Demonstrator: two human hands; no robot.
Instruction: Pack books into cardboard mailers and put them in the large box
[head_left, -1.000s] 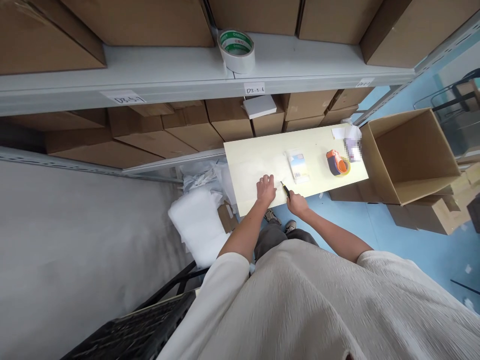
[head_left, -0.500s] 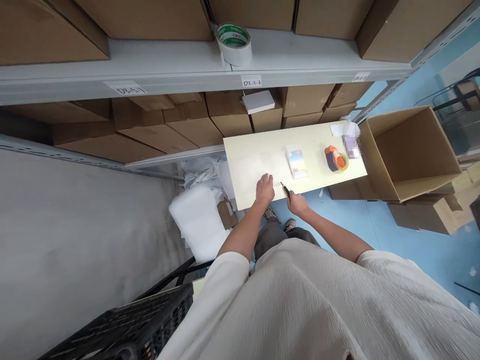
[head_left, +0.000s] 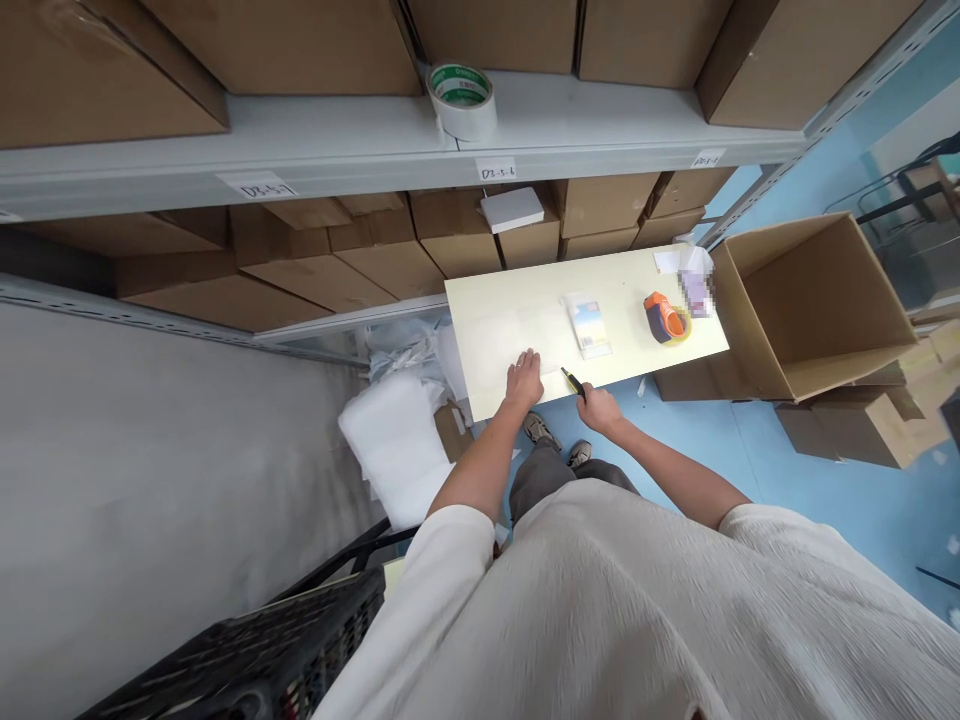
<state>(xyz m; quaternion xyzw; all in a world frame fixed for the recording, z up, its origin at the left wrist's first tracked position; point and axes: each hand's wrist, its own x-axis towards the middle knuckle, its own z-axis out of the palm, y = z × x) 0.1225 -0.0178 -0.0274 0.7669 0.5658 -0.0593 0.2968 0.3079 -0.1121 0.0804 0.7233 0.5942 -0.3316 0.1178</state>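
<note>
My left hand [head_left: 525,379] lies with fingers stretched out on the pale yellow board [head_left: 495,310], near its front edge. A faint, clear sheet seems to lie under those fingers, too pale to make out well. In my right hand [head_left: 598,407] is a black and yellow utility knife [head_left: 573,381], its tip pointing up and left over the board, just right of my left hand. Behind the knife, a flat packet in clear wrapping [head_left: 589,326] rests on the board. Farther right sits an orange and dark blue tape dispenser [head_left: 666,318] with a yellow roll.
A large open cardboard box [head_left: 825,310] stands at the board's right end. Shelves with brown boxes [head_left: 487,240] run behind, with a tape roll [head_left: 463,105] on the upper one. White foam sheets [head_left: 394,445] lie at left; a black crate [head_left: 322,640] is near lower left.
My left hand has shifted slightly left and its fingers lie flatter. The knife has turned a little in my right hand, showing its yellow side. The view has tilted slightly.
</note>
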